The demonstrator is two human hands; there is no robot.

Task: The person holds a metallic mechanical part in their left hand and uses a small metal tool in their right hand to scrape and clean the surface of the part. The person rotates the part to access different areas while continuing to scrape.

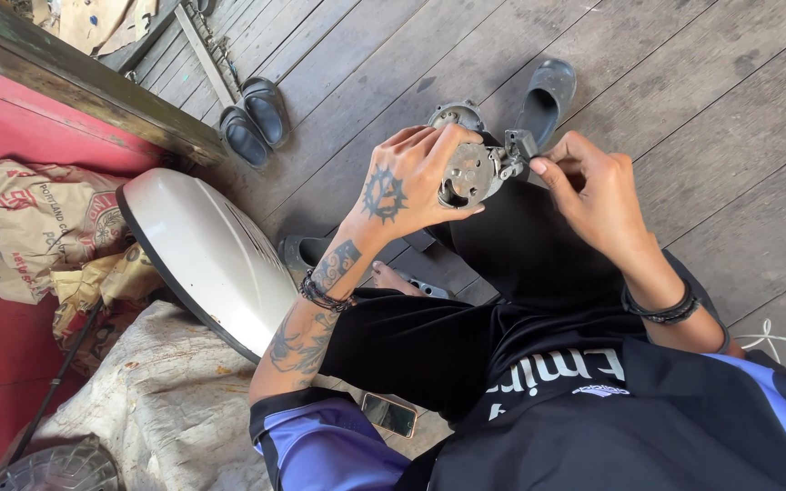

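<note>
Seated over the plank floor (702, 109), left hand (411, 182) grips a round metal part (468, 173); right hand (593, 195) pinches its attached fitting (518, 145), unseparated.

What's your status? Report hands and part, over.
Left hand gripping round metal part. Right hand pinching its small grey fitting. Held above black-trousered lap, nothing blocking.

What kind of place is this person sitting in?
Probably a home porch used for repairs: bare wooden floorboards, sandals left on them, and a metal engine part held in the left hand.
</note>
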